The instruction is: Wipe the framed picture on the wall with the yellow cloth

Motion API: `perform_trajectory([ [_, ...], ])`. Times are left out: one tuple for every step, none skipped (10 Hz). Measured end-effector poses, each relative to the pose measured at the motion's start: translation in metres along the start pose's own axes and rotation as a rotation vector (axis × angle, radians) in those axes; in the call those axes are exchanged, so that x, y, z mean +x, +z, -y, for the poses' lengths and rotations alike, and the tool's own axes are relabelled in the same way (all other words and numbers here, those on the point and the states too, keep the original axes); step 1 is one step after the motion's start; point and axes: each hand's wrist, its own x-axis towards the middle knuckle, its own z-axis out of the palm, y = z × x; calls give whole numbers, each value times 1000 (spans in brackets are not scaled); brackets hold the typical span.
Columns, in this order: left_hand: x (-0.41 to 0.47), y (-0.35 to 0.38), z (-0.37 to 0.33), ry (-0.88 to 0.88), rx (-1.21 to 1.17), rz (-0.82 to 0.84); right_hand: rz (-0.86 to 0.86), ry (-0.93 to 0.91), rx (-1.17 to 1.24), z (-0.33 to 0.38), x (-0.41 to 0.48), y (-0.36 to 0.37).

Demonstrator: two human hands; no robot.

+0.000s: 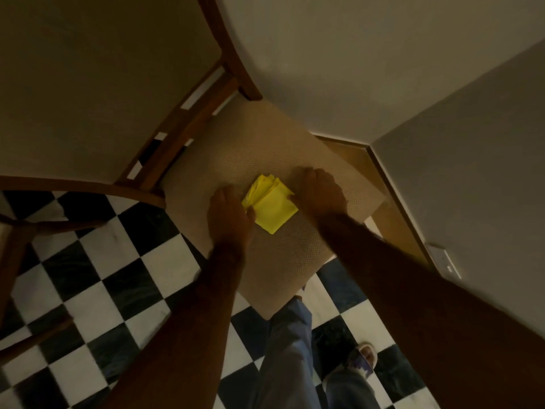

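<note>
The yellow cloth, folded into a small square, lies on the beige padded seat of a wooden chair. My left hand rests at the cloth's left edge, thumb touching it. My right hand presses at the cloth's right edge, fingers curled down onto the seat. Both hands pinch the cloth's sides. The framed picture is not in view.
The chair's backrest rises at the upper left. A pale wall stands close behind and to the right, with a socket low on it. Black-and-white checkered floor spreads below; my legs and a slipper show.
</note>
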Motion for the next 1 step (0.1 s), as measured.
perform_trajectory([
  [-16, -26, -19, 289, 133, -154, -278, -116, -264, 0, -31, -31],
])
